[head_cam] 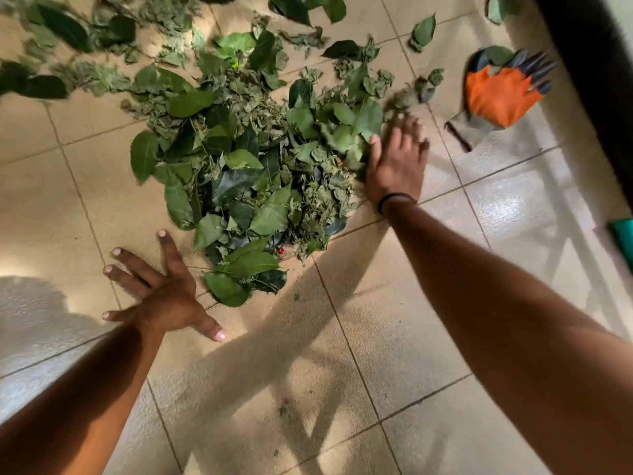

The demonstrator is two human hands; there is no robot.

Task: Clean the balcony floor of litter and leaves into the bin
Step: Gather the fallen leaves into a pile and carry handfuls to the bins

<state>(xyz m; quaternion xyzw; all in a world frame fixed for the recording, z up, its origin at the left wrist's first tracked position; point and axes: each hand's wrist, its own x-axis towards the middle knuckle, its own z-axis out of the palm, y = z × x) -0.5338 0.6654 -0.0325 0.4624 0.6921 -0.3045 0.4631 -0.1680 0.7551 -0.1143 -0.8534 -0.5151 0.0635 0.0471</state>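
lying between both open hands (pixel 395 159), leaf pile (pixel 246 180) touches the right

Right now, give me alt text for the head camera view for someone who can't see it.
Two bare hands flank a pile of green leaves on a beige tiled floor: right hand against its edge, left hand spread flat. An orange work glove lies nearby.

Warm, fairly dim light over the tiled floor (pixel 428 423), brighter towards the right, with pale glare on the glossy tiles right of the leaf pile (pixel 246 173). Long forearm shadows slanting across the tiles below the pile; a rounded dark shadow at lower left. Motion blur on the right hand (pixel 397 159), on the orange glove (pixel 500 94) and on scattered leaves above and left of the pile. Wide-angle bending of tile lines near the edges.
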